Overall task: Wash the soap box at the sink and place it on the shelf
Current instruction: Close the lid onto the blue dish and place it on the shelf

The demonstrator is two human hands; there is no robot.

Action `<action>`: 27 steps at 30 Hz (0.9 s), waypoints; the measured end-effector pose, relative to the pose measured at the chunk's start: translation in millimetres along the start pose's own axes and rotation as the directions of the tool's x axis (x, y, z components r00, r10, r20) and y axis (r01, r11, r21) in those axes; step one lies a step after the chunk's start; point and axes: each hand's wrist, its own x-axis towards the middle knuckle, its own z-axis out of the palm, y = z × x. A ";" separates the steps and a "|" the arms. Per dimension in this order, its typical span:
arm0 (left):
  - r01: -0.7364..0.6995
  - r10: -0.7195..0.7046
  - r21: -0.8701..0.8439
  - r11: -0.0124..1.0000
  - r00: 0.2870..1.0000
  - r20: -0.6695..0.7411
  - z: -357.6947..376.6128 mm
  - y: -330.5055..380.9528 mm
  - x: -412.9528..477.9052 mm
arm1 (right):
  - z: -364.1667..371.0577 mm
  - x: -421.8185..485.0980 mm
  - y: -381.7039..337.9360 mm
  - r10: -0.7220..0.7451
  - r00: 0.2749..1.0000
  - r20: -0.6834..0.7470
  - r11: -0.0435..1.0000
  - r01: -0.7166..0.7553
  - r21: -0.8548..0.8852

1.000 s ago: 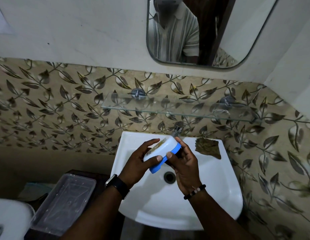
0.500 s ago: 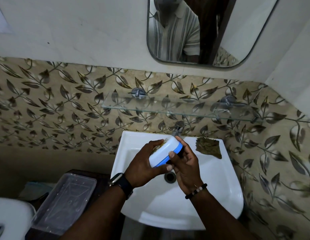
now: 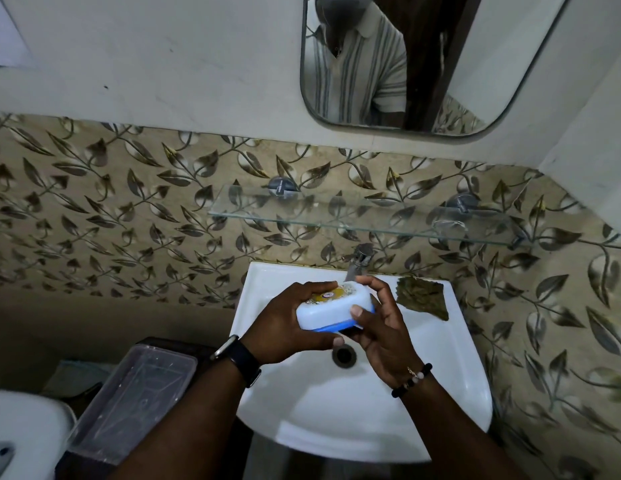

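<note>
Gripping: your left hand point(image 3: 285, 327) and right hand point(image 3: 382, 341) held the soap box point(image 3: 331, 308), fingers curled round it.
Risk: once wet, it could've slipped into the sink point(image 3: 440, 393).

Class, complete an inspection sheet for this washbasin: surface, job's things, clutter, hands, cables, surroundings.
Surface: white ceramic sink.
Job's things: white-and-blue plastic soap box held over the sink; clear glass shelf on the wall above.
Clutter: brownish-green pad on the sink's back rim; clear plastic tub left of it.
Hands: left hand and right hand both grip the soap box.
Cables: nothing seen.
Surroundings: leaf-patterned tiles, chrome tap, mirror.
</note>
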 end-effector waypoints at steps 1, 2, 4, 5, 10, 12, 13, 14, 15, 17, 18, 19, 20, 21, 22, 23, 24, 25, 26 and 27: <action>-0.019 0.018 0.047 0.999 1.000 0.012 -0.6 0.2 0.1 | 1.1 -0.2 0.0 0.030 1.000 -0.001 1.000 -0.030 -0.005; -0.037 0.035 0.081 0.996 0.999 0.028 -0.5 0.3 0.1 | 3.1 0.1 0.9 0.053 0.999 -0.014 0.998 -0.053 -0.017; -0.050 0.045 0.110 0.993 0.998 0.048 1.0 0.1 0.2 | 6.9 0.2 3.7 0.067 0.995 -0.073 0.998 -0.068 -0.010; -0.035 0.031 0.084 0.996 0.999 0.044 2.6 0.8 0.1 | 8.2 0.3 5.1 0.065 0.993 -0.103 0.998 -0.063 0.017; 0.265 -0.356 -0.502 0.823 0.930 -0.095 18.1 13.3 -3.5 | 11.3 -0.8 7.0 0.016 0.977 -0.211 0.994 0.007 0.106; 0.378 -0.487 -0.584 0.718 0.873 -0.034 18.6 17.8 -2.9 | 10.6 -1.4 7.0 -0.010 0.968 -0.249 0.995 0.034 0.091; 0.407 -0.513 -0.598 0.690 0.859 -0.008 17.8 19.7 -2.6 | 9.8 -2.2 7.1 -0.019 0.965 -0.260 0.996 0.041 0.078; 0.414 -0.525 -0.616 0.670 0.851 0.002 16.3 20.7 -1.8 | 8.9 -2.8 7.5 -0.022 0.964 -0.265 0.997 0.043 0.072; 0.413 -0.533 -0.631 0.657 0.846 0.000 14.3 21.6 -0.5 | 8.3 -3.2 7.8 -0.021 0.965 -0.262 0.996 0.041 0.073; 0.423 -0.555 -0.643 0.639 0.832 -0.005 12.1 24.1 2.6 | 7.6 -4.2 8.4 -0.015 0.967 -0.256 0.996 0.038 0.085; 0.429 -0.562 -0.641 0.637 0.827 -0.005 11.5 25.2 3.9 | 8.1 -4.0 8.9 -0.011 0.966 -0.260 0.995 0.036 0.089; 0.434 -0.564 -0.631 0.643 0.826 -0.007 11.6 26.1 5.2 | 8.3 -3.5 9.6 -0.010 0.964 -0.266 0.996 0.033 0.084; 0.440 -0.566 -0.616 0.653 0.824 -0.012 11.8 26.8 6.3 | 8.5 -2.7 10.4 -0.011 0.963 -0.270 0.997 0.031 0.071; 0.443 -0.569 -0.605 0.662 0.822 -0.020 11.6 27.0 7.3 | 8.7 -2.1 11.2 -0.015 0.963 -0.271 0.998 0.031 0.055; 0.444 -0.571 -0.597 0.669 0.821 -0.029 11.2 26.7 8.0 | 8.9 -1.9 11.5 -0.021 0.963 -0.268 0.999 0.034 0.042; 0.442 -0.571 -0.591 0.675 0.820 -0.039 11.0 26.5 9.0 | 8.9 -1.6 11.5 -0.028 0.964 -0.266 0.999 0.038 0.032; 0.440 -0.570 -0.586 0.681 0.820 -0.046 11.0 26.5 9.4 | 8.9 -1.7 11.2 -0.032 0.964 -0.264 0.999 0.040 0.024; 0.438 -0.568 -0.580 0.687 0.821 -0.053 11.1 26.2 10.1 | 9.3 -1.7 10.6 -0.034 0.964 -0.264 0.999 0.041 0.020; 0.433 -0.565 -0.576 0.693 0.823 -0.060 11.3 25.7 10.4 | 10.4 -1.9 9.7 -0.034 0.964 -0.264 0.999 0.041 0.019; 0.428 -0.562 -0.574 0.698 0.825 -0.068 11.5 24.6 10.7 | 11.5 -1.8 8.9 -0.030 0.963 -0.266 0.999 0.037 0.020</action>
